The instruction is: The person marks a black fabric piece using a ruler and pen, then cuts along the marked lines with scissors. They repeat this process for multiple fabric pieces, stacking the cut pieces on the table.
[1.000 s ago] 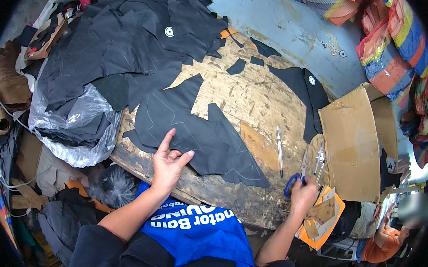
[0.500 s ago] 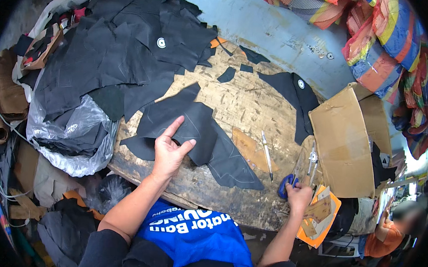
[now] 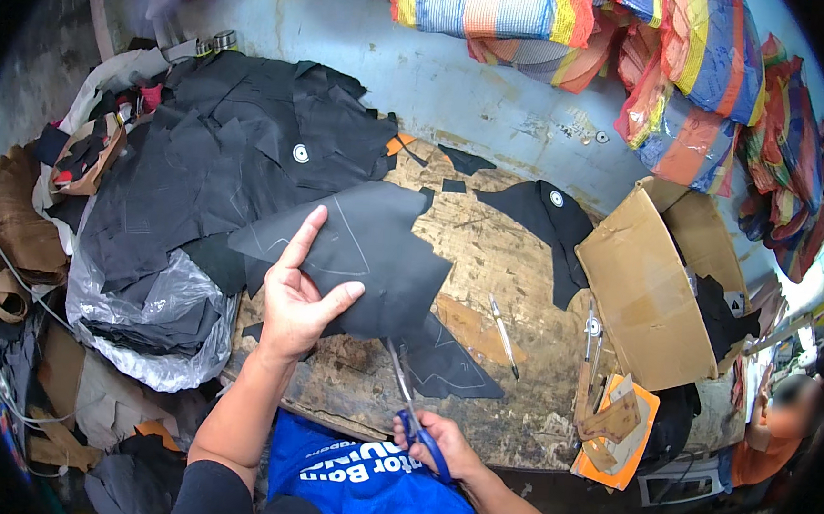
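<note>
My left hand (image 3: 296,308) holds up a black sheet (image 3: 389,251) marked with pale lines. Its thumb and outstretched index finger lie on top, while the other fingers are partly hidden beneath. Gripped in my right hand (image 3: 445,443) is a pair of scissors (image 3: 402,376) with blue handles, blades pointing up toward the sheet's lower edge. Whether the blades touch the sheet I cannot tell. Under and beside it, another marked black piece (image 3: 452,367) rests on the worn wooden table (image 3: 553,420).
A large heap of black sheets (image 3: 220,139) covers the table's left side. To the right stand a cardboard box (image 3: 639,292) and an orange pad (image 3: 633,449) with pattern pieces. A pen (image 3: 502,335) lies mid-table. A person in orange (image 3: 764,449) is at far right.
My right hand has brought the scissors from the table's right side leftward to the sheet. The left hand has raised and turned the sheet. The view has shifted.
</note>
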`<state>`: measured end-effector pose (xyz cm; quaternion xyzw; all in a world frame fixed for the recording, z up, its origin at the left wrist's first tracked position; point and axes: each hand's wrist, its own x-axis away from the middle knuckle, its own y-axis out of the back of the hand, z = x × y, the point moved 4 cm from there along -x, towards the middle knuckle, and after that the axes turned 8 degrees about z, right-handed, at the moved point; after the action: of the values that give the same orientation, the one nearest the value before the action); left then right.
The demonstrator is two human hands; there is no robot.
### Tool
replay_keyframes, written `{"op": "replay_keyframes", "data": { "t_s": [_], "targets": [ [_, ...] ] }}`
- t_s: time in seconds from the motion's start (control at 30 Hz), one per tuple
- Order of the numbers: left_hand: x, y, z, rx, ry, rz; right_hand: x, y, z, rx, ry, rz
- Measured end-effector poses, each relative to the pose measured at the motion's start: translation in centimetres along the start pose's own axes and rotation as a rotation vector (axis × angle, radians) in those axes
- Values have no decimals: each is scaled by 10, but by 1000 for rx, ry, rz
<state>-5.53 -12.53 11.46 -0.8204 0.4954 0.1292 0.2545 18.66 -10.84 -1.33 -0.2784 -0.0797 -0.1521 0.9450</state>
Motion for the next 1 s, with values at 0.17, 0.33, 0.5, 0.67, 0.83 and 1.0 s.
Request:
{"op": "replay_keyframes", "data": {
  "t_s": [0.17,0.33,0.5,0.67,0.83,1.0],
  "targets": [
    [8,-8,-17,-200,-20,183,-25,-17,27,279,235,88],
    [13,-11,-23,-252,-25,170,-28,-29,32,354,320,-46],
    [14,-13,-26,-246,-94,142,-19,-33,31,650,260,-223],
    [23,-20,-23,-219,-28,179,-18,-39,40,619,275,-217],
    [37,-32,-21,-224,19,236,-16,-39,45,494,325,-234],
    [41,-35,-25,-252,44,278,-10,-40,43,604,349,-312]
  ]
}}
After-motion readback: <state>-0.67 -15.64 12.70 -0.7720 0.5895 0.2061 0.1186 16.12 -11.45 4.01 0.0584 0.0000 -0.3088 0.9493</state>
